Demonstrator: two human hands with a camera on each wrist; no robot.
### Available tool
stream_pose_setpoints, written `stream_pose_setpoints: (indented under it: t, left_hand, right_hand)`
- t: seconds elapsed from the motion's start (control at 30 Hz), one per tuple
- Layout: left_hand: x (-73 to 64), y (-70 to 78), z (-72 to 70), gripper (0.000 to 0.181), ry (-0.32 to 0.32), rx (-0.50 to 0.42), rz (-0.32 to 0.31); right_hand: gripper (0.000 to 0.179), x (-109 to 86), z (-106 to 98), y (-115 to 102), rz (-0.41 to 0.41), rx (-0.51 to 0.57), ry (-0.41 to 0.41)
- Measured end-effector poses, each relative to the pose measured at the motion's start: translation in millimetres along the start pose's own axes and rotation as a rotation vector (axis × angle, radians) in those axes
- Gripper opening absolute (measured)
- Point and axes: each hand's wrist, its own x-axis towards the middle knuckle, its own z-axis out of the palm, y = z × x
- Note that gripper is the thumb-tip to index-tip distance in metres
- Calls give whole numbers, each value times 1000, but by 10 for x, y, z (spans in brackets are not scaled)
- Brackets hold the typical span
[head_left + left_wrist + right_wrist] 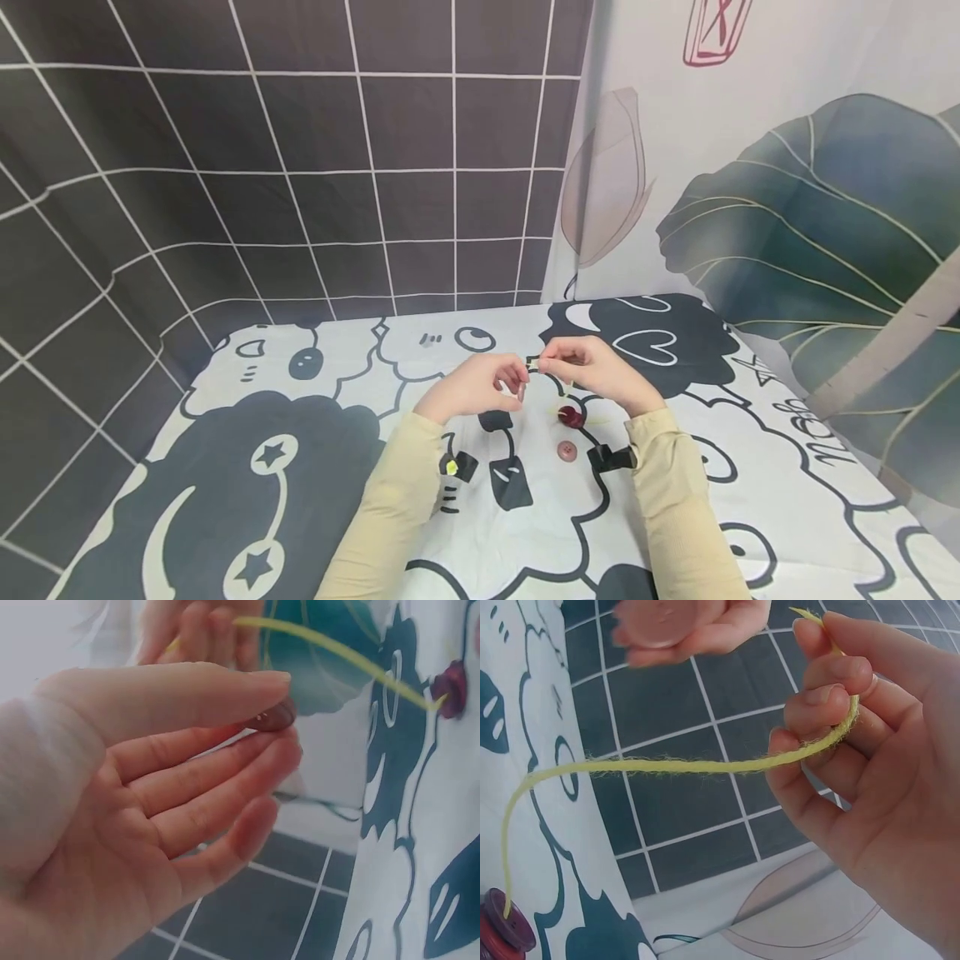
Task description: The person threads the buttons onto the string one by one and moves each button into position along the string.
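String [705, 766], gripped near its tip by the curled fingers of the right hand [591, 372], runs to red buttons [571, 417], while nearby the half-curled left hand [478, 385] pinches a pink button [658, 619] above the counter [525, 537] bearing a loose button [567, 451].

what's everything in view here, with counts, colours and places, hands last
held button: 1, dusty pink, in the left hand
loose button: 1, dusty pink, on the cloth
threaded button stack: 1, exact button count unclear, dark red, on the string
string: 1, yellow, from right hand to stack
small dark pieces: 2, black, one by each sleeve, unidentified
cloth: 1, white with dark cartoon print, under everything
grid backdrop: 1, dark grey with white lines, behind and left
leaf-print backdrop: 1, white with green, right
sleeves: 2, pale yellow, on both arms
left hand: 1, bare, pinching held button
right hand: 1, bare, pinching string
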Motion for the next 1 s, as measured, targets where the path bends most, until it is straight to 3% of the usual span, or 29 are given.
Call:
stream_pose_setpoints:
  t: [0.13, 0.33, 0.5, 1.0]
  left_hand:
    - [-42, -73, -84, 27, 53, -62, 10]
    - [-96, -66, -189, 28, 102, -105, 82]
    - [-110, -38, -209, 27, 107, -129, 92]
    - [-124, 12, -216, 27, 100, -96, 117]
  right_hand:
    - [9, 3, 43, -2, -10, -11, -19]
    - [8, 45, 106, -37, -46, -60, -69]
    - [9, 69, 137, -47, -84, -98, -78]
    - [9, 94, 166, -45, -92, -116, -47]
